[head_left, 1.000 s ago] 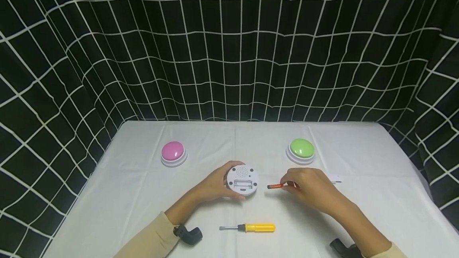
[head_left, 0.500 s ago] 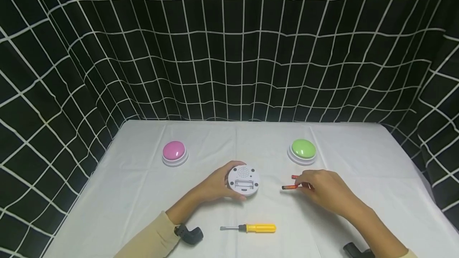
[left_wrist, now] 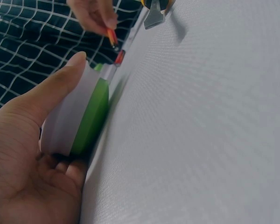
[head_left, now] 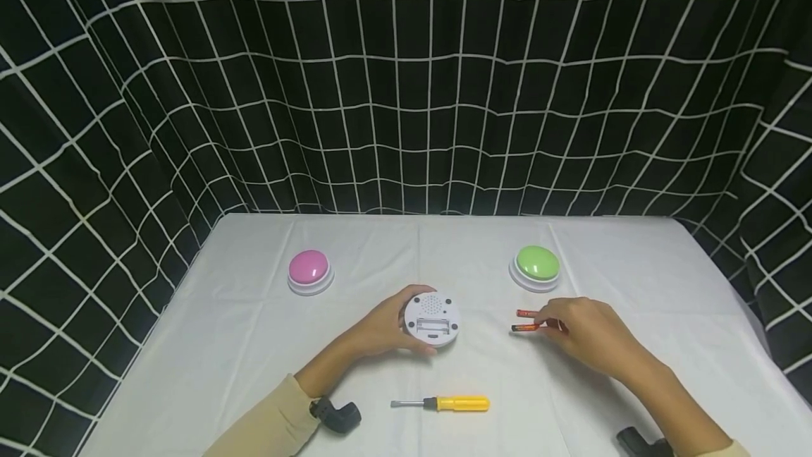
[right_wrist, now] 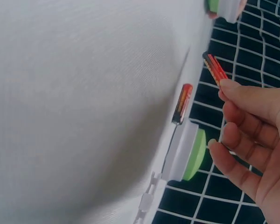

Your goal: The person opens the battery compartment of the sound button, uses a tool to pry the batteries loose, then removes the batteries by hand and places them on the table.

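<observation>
My left hand (head_left: 380, 326) grips a round white push-button light (head_left: 431, 319), turned bottom up with its battery bay uncovered and no battery in it. Its green dome (left_wrist: 92, 116) faces the tabletop in the left wrist view. Off to the right, my right hand (head_left: 586, 333) pinches a red battery (head_left: 525, 328) with a black end between thumb and fingertips. A second red battery (right_wrist: 182, 103) lies on the cloth just beyond, near the white base of a green-domed button. The other fingers of the right hand curl loosely below the held battery (right_wrist: 214, 67).
A yellow-handled screwdriver (head_left: 462, 403) lies in front on the white cloth (head_left: 241, 372). Farther back sit a pink-domed button (head_left: 308, 268) and a green-domed button (head_left: 536, 266). A small white plastic piece (right_wrist: 147, 200) shows in the right wrist view. Black netted curtain (head_left: 406, 90) encloses the table.
My right hand has drawn the battery rightward, away from the button light. The second battery, hidden earlier behind that hand, now shows. My left hand stays in place with the button light.
</observation>
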Demonstrator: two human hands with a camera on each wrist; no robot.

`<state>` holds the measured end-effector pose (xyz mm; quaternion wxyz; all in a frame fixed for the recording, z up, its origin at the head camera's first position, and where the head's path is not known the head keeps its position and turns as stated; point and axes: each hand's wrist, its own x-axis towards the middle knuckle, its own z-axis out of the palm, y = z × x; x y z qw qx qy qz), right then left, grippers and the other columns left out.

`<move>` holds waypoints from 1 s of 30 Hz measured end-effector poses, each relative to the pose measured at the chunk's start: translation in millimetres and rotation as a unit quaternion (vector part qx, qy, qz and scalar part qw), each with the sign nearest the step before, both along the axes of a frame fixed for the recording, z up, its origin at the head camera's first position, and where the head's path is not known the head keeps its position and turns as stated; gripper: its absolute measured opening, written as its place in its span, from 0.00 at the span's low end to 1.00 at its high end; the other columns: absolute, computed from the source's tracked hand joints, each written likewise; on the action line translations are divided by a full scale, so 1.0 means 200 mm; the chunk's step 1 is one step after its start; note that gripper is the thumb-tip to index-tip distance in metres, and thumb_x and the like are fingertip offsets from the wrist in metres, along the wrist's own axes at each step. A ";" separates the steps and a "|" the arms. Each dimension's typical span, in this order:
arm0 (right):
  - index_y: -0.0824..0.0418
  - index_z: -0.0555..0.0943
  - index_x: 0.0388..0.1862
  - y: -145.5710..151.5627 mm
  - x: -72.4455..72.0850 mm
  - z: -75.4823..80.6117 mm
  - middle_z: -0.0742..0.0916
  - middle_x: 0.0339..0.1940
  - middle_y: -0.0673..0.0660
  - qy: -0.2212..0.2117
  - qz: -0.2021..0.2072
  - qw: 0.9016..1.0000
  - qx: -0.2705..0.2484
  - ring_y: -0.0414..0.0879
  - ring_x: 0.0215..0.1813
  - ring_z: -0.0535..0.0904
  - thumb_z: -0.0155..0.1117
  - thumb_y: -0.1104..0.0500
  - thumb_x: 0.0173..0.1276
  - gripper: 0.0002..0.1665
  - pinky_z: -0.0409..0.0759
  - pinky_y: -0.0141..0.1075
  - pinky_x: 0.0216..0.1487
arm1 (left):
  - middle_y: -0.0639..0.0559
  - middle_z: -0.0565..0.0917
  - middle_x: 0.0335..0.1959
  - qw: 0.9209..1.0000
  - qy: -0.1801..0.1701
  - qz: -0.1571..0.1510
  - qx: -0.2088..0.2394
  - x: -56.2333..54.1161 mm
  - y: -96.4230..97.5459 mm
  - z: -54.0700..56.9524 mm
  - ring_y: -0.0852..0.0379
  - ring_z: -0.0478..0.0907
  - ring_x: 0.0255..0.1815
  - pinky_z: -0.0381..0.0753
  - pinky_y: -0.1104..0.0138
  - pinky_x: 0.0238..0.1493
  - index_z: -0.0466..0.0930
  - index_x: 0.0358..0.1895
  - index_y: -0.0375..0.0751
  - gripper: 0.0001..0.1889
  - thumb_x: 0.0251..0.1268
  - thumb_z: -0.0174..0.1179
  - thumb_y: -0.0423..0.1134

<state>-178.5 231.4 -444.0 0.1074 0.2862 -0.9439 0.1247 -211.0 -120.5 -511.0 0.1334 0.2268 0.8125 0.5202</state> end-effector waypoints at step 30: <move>0.53 0.89 0.34 0.03 -0.05 -0.01 0.81 0.23 0.39 -0.023 -0.025 0.999 0.022 0.36 0.27 0.70 0.80 0.64 0.54 0.10 0.72 0.36 0.26 | 0.60 0.76 0.67 1.000 -0.006 0.005 0.001 0.01 0.00 0.01 0.55 0.69 0.71 0.59 0.50 0.77 0.65 0.75 0.55 0.55 0.38 0.85 0.45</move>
